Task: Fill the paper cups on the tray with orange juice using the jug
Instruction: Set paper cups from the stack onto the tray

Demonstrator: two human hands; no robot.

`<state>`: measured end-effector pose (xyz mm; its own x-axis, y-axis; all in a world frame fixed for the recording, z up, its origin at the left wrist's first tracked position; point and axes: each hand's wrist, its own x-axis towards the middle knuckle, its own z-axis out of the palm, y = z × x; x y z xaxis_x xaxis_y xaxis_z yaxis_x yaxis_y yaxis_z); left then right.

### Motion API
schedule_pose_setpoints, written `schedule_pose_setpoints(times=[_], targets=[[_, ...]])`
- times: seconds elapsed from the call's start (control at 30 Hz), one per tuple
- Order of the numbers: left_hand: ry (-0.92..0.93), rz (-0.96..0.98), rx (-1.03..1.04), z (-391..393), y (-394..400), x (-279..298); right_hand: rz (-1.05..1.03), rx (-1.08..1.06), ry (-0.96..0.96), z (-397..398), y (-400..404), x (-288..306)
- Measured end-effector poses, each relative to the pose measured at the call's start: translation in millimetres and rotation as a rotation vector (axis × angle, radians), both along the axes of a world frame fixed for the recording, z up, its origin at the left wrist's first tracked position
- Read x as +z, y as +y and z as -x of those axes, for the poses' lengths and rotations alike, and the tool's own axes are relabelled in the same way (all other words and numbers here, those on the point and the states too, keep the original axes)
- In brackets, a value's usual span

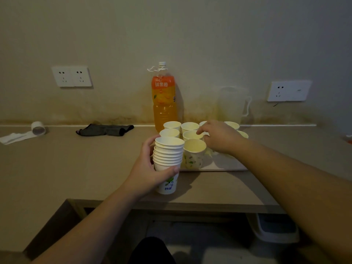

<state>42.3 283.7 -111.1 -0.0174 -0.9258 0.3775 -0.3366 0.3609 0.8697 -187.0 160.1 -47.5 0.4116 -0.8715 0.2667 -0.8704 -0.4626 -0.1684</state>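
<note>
The paper cups (191,127) sit empty in rows on the tray (219,166) – no pouring yet, I'd say – left hand (150,168) has its grip round a ribbed stack of spares (167,159), right hand (217,137) reaching loose-fingered among them, translucent jug (233,103) and orange juice bottle (164,98) waiting behind on the smooth table (76,168).

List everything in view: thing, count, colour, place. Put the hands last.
Loose paper cups: at least eight, white, on the tray; some hidden by the right hand.
Cup stack: one, white, in the left hand.
Tray: one, pale, table centre.
Juice bottle: one, orange, behind the tray.
Jug: one, translucent, at the wall, right.
Cloth: one, dark grey, table left.
Tape roll: one, white, far left.
Socket plates: two, white, wall.
Bin: one, grey, on the floor.
Left hand: grips the stack.
Right hand: over the tray's cups.
</note>
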Motion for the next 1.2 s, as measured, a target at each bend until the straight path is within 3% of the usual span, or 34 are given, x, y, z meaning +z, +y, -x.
schedule_pose_setpoints(times=[0.2,0.67,1.0,1.2], targets=[[0.010,0.010,-0.014,1.6,-3.4,-5.1,0.112,0.012,0.284,0.8,-16.7,-2.7],[-0.006,0.040,-0.003,3.0,-6.1,-0.7,0.120,0.020,0.276,-6.2,-31.6,-7.2],[-0.009,0.029,-0.005,4.9,-8.4,-4.1,0.032,0.002,0.157,0.7,-20.8,0.9],[0.004,-0.012,-0.031,30.5,-17.2,-4.7,-0.011,0.176,-0.235,2.9,23.5,23.2]])
